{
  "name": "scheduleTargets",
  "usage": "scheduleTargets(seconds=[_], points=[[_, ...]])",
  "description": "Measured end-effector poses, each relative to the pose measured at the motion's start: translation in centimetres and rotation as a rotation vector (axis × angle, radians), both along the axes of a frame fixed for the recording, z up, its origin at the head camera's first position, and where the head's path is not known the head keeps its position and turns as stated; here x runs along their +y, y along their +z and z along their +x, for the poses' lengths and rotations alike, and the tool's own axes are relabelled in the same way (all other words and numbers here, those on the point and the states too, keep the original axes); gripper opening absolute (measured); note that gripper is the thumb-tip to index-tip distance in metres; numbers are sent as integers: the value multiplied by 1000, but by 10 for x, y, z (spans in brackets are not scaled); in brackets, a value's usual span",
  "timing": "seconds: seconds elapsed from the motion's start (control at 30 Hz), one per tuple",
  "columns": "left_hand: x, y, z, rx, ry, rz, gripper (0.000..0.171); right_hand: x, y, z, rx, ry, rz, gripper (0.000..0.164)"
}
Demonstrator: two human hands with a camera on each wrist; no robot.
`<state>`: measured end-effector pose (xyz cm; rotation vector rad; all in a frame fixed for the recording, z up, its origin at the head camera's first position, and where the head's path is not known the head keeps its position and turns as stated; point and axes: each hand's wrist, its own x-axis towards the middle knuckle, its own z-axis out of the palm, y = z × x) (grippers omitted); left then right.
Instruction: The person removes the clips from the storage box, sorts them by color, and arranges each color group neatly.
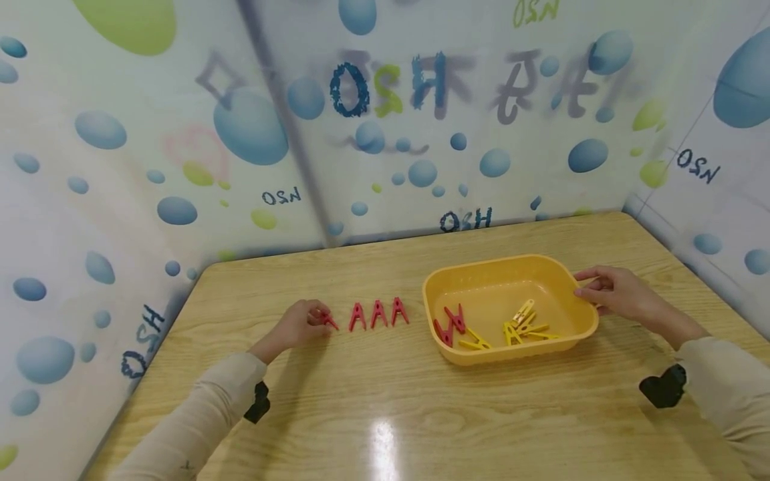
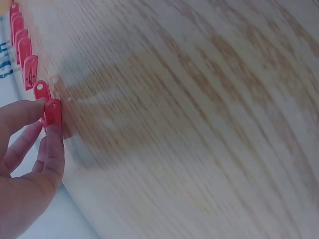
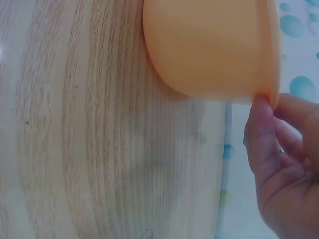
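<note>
My left hand point(image 1: 303, 323) pinches a red clothespin point(image 2: 53, 113) between thumb and fingertips, at the left end of a row. Three more red clothespins point(image 1: 377, 314) stand in that row on the table, to the right of the hand. A yellow plastic basin point(image 1: 481, 275) sits farther right. Inside it are two red clothespins point(image 1: 458, 318) at the left and several yellow clothespins point(image 1: 513, 333) lying loosely toward the front. With thumb and fingers, my right hand point(image 1: 619, 292) grips the basin's right rim, as the right wrist view also shows.
The wooden table point(image 1: 385, 394) has a shiny light reflection near its front. Behind it and along both sides hangs a pale sheet point(image 1: 409, 200) printed with blue and green drops. Dark patches point(image 1: 664, 387) show beneath both sleeves.
</note>
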<state>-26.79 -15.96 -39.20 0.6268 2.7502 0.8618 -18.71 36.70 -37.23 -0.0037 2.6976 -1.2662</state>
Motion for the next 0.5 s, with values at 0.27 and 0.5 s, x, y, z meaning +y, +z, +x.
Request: scheduleTargets(seconds=[0.27,0.5], points=[[7,-1,-4,-14,25,-5,28,0,1,0,-4,-6,3,55],[13,-3,-3,-41,83,46,27,-1,2,1,4,9,-11,54]])
